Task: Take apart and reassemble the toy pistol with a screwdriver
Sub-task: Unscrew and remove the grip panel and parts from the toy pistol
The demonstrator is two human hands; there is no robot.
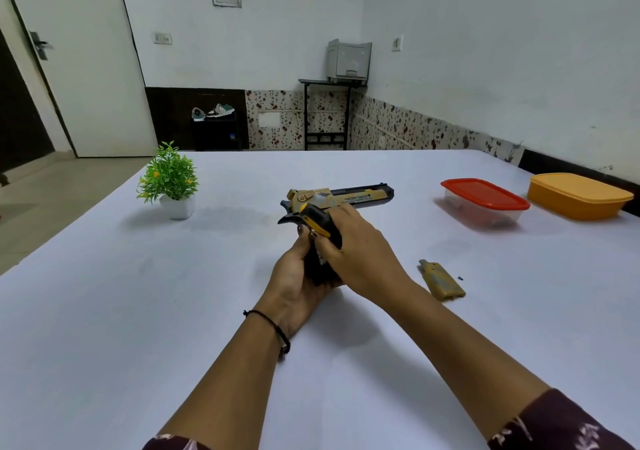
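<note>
**Disassembly in progress: toy pistol (349,197) being held at frame centre.**
The left hand (294,276) is cupping the butt and the right hand (356,242) is clasping the grip. One grip panel (441,281) is lying detached at centre right, so further stripping and all reassembly are probably remaining. The red-lidded box (485,202), orange box (578,195) and potted plant (169,179) are standing well apart, obstructing nothing.

The white table (104,311) spreads under me. Far off to the left of my left hand (294,276) stands a small potted plant (169,186). Near my right hand (360,252), to its right, lies a tan grip panel (441,280), a tiny blue bit (460,278) just beside it. Farther right sit a red-lidded box (485,200) and an orange box (578,195).
</note>
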